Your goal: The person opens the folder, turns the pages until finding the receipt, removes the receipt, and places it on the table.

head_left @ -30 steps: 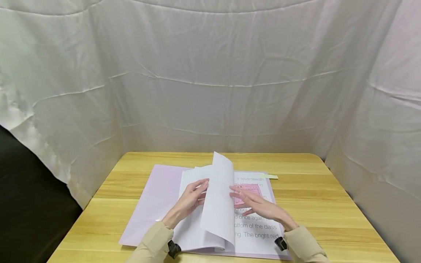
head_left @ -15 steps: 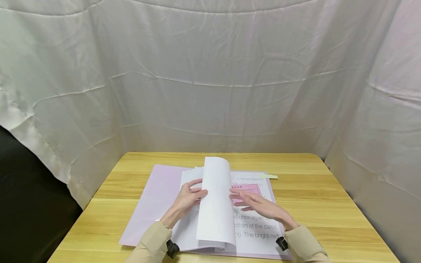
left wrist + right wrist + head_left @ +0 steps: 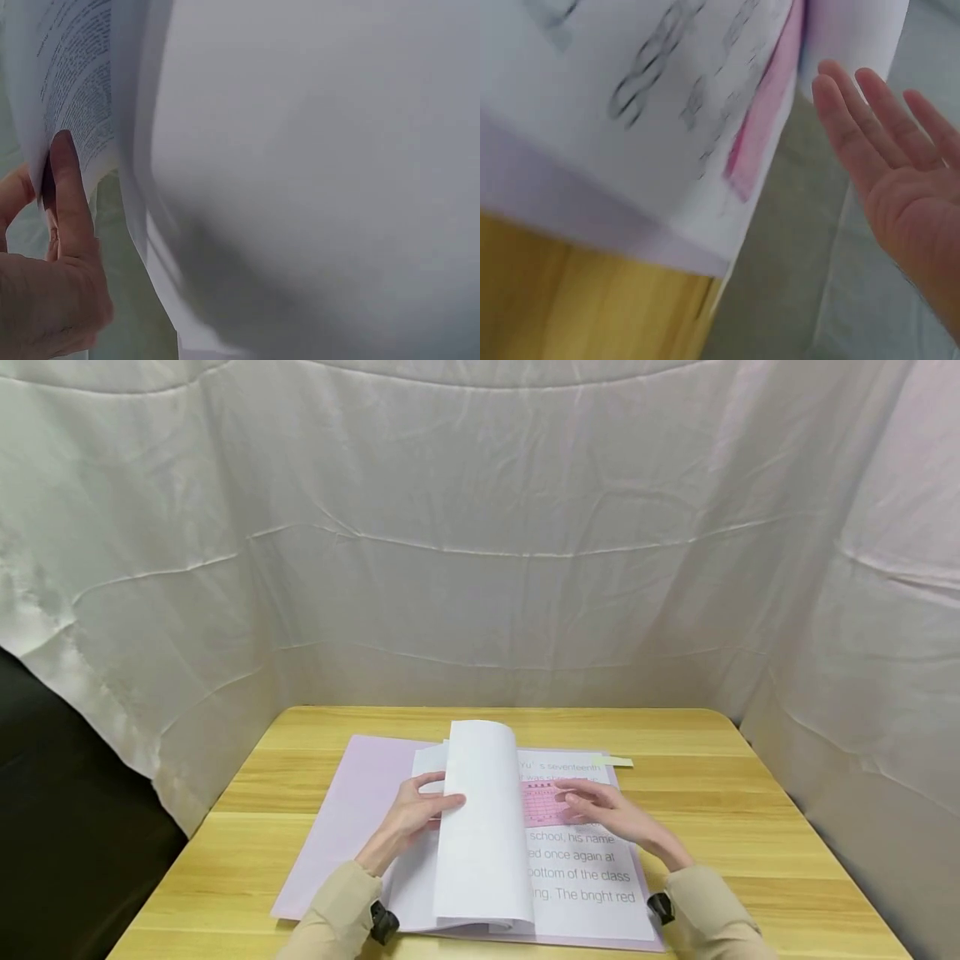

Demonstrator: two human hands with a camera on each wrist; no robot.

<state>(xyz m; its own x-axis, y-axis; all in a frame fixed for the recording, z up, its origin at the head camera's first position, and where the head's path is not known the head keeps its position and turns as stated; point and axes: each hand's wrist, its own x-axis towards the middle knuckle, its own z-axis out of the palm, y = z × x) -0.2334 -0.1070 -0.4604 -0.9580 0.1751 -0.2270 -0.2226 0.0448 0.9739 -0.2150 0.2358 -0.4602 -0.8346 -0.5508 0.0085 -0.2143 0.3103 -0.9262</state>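
Observation:
A lilac folder (image 3: 337, 835) lies spread on the table, with white sheets inside. My left hand (image 3: 401, 827) pinches the free edge of a curled page (image 3: 480, 835) that bends over toward the left; the left wrist view shows thumb and fingers (image 3: 69, 202) on either side of it, with small print (image 3: 82, 75) visible. Beneath the curl on the right is a large-print page (image 3: 577, 889). A pink printed slip (image 3: 540, 806) lies across that page, its left end by the curl. Over the slip's right end is my right hand (image 3: 618, 814), its fingers extended and relaxed in the right wrist view.
A pale yellow tab (image 3: 618, 762) sticks out from the upper right of the page. The wooden table (image 3: 720, 827) extends around the folder. Grey cloth (image 3: 510, 527) hangs behind and at the sides, and a dark area shows at the left.
The left hand has drawn the page further left and down into a curl, baring more of the large print and the pink slip. The right hand has shifted slightly right, off the curled page.

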